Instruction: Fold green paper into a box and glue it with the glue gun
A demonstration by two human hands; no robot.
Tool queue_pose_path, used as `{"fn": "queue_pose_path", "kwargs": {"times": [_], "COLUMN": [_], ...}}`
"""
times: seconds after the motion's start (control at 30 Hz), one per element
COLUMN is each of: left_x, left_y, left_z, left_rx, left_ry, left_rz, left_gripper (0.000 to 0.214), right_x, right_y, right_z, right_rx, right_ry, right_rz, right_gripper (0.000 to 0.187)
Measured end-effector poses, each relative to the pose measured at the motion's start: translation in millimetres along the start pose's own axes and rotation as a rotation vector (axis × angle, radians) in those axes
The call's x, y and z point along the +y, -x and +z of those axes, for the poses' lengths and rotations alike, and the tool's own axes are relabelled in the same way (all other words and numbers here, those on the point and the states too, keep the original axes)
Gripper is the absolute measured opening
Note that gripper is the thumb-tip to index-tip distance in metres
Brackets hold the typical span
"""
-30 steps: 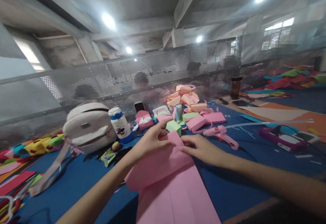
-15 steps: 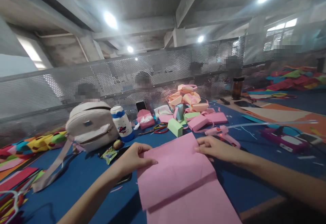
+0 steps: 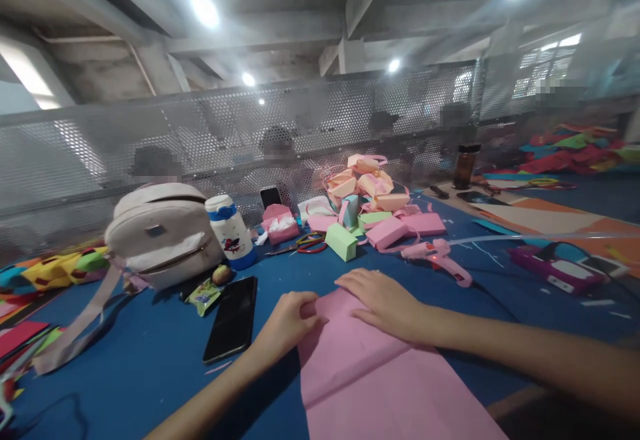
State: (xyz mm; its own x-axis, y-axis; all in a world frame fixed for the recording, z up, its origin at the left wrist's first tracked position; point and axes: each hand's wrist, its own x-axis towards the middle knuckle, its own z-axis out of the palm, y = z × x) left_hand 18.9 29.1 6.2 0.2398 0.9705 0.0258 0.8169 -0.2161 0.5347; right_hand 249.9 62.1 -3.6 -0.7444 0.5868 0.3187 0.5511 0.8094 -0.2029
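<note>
A large pink paper sheet [image 3: 395, 393] lies in front of me on the blue table, its far part folded over so that a crosswise edge shows. At the sheet's upper left edge, my left hand [image 3: 287, 323] grips it between thumb and curled fingers. My right hand [image 3: 383, 303] rests flat on the far end of the fold, fingers stretched out. Left of my left hand is a black phone [image 3: 231, 320]. Beyond my right hand lies a pink glue gun [image 3: 437, 258] with a small red light.
Small folded paper boxes [image 3: 367, 190] are heaped before a perforated metal screen. A green box [image 3: 341, 243], scissors [image 3: 310, 243], a white bottle [image 3: 231, 233] and a pale backpack [image 3: 163, 240] stand along the back. A purple power strip [image 3: 555, 270] lies right.
The folded flap has come down flatter, and the sheet sits lower. My right hand has moved from pinching the far corner to lying flat on the paper. The phone is now uncovered.
</note>
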Motion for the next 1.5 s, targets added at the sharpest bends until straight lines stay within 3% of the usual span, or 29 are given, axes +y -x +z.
{"fn": "queue_pose_path", "kwargs": {"times": [0.13, 0.3, 0.4, 0.53, 0.6, 0.73, 0.87, 1.03, 1.27, 1.5], "left_x": [0, -6, -13, -26, -32, -39, -41, -41, -38, -30], "left_y": [3, 2, 2, 6, 10, 18, 23, 21, 25, 24], "left_z": [2.3, 4.0, 8.8, 17.9, 23.2, 32.7, 33.4, 26.8, 17.5, 11.1], "left_rx": [0.002, 0.062, 0.101, 0.202, 0.222, 0.255, 0.198, 0.170, 0.153, 0.268], "left_ry": [0.003, -0.248, -0.370, -0.486, -0.578, -0.632, -0.645, -0.695, -0.723, -0.603], "left_rz": [0.037, 0.163, 0.338, 0.657, 0.738, 0.714, 0.694, 0.714, 0.773, 0.767], "left_gripper": [0.009, 0.026, 0.020, 0.033, 0.040, 0.043, 0.045, 0.045, 0.042, 0.038], "right_x": [7, 14, 19, 25, 26, 24, 20, 19, 27, 39], "right_y": [-10, -15, -12, -4, -1, 1, 2, 5, 9, 19], "right_z": [15, 17, 19, 27, 33, 41, 39, 39, 38, 30], "right_rx": [-0.009, 0.030, 0.032, 0.104, 0.123, -0.019, -0.124, -0.041, 0.064, 0.046], "right_ry": [-0.028, -0.049, -0.041, 0.064, 0.125, 0.177, 0.112, 0.138, 0.359, 0.404], "right_rz": [0.027, 0.024, -0.025, -0.188, -0.249, -0.262, -0.256, -0.255, -0.271, -0.233], "right_gripper": [0.029, 0.016, 0.009, 0.022, 0.028, 0.039, 0.048, 0.045, 0.039, 0.037]}}
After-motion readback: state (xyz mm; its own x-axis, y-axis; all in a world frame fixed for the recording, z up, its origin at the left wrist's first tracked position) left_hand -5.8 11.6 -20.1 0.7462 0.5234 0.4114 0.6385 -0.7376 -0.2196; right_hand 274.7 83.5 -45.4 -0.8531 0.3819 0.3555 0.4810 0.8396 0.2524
